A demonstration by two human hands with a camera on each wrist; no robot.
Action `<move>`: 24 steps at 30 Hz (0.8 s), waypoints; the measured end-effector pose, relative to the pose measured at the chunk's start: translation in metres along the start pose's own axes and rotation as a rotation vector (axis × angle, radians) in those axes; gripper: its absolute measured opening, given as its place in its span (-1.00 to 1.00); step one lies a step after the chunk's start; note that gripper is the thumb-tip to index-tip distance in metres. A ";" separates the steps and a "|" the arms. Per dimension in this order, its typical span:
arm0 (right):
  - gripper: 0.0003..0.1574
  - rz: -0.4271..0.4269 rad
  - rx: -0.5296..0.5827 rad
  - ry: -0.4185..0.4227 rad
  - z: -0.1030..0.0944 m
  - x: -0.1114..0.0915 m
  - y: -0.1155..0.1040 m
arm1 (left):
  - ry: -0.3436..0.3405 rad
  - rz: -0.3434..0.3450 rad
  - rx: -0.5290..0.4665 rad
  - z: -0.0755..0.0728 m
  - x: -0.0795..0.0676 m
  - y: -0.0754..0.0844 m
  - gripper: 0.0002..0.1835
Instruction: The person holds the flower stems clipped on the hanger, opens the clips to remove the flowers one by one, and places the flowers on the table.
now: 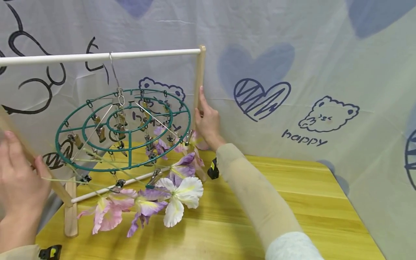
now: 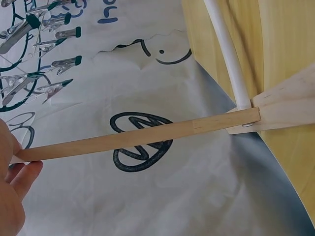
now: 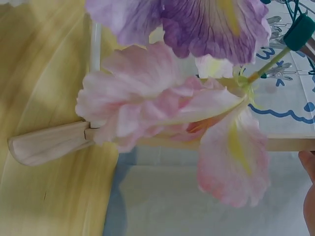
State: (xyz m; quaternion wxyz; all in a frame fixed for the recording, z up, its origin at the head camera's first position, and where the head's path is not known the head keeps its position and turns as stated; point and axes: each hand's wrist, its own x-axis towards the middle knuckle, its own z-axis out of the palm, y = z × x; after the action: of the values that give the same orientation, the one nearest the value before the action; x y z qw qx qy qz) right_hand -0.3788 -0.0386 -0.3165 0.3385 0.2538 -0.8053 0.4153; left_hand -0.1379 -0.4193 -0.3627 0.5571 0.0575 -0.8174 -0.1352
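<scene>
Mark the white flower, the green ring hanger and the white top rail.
White flower (image 1: 175, 195), head view: its yellow-tinged centre.
Green ring hanger (image 1: 130, 149), head view: its front spoke.
White top rail (image 1: 97, 56), head view: near its visible middle.

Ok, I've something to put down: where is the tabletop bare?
Widest: the tabletop right of the right sleeve, toward the cloth backdrop. A smaller patch lies between that sleeve and the white flower. Crowded: around the green rack, with its clips, other flowers and the wooden stand.
</scene>
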 end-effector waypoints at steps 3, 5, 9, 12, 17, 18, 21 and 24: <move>-0.07 -0.027 -0.014 0.018 -0.004 -0.003 0.003 | -0.040 -0.033 0.034 -0.001 -0.001 0.000 -0.31; -0.07 -0.048 -0.021 0.031 -0.006 -0.004 0.005 | -0.046 -0.043 0.039 0.000 -0.001 0.001 -0.30; -0.09 -0.090 -0.032 0.047 -0.011 -0.005 0.010 | -0.070 -0.060 0.071 0.000 0.002 0.009 -0.31; -0.08 -0.105 -0.031 0.053 -0.017 -0.007 0.012 | -0.079 -0.071 0.064 0.003 0.005 0.015 -0.30; -0.07 -0.092 -0.016 0.047 -0.027 -0.010 0.016 | -0.082 -0.063 0.043 0.009 0.005 0.017 -0.29; -0.07 -0.090 -0.016 0.046 -0.029 -0.011 0.016 | -0.090 -0.066 0.038 0.010 0.005 0.018 -0.28; -0.07 -0.080 -0.011 0.047 -0.034 -0.012 0.020 | -0.118 -0.080 0.030 0.013 0.006 0.021 -0.27; -0.07 -0.075 -0.003 0.055 -0.039 -0.014 0.024 | -0.129 -0.071 0.003 0.017 0.007 0.025 -0.26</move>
State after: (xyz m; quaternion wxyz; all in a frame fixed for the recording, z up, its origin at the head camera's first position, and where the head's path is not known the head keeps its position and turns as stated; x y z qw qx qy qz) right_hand -0.3734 0.0085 -0.3225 0.3760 0.2718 -0.7862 0.4082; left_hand -0.1550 -0.3946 -0.3553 0.4980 0.0783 -0.8493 -0.1569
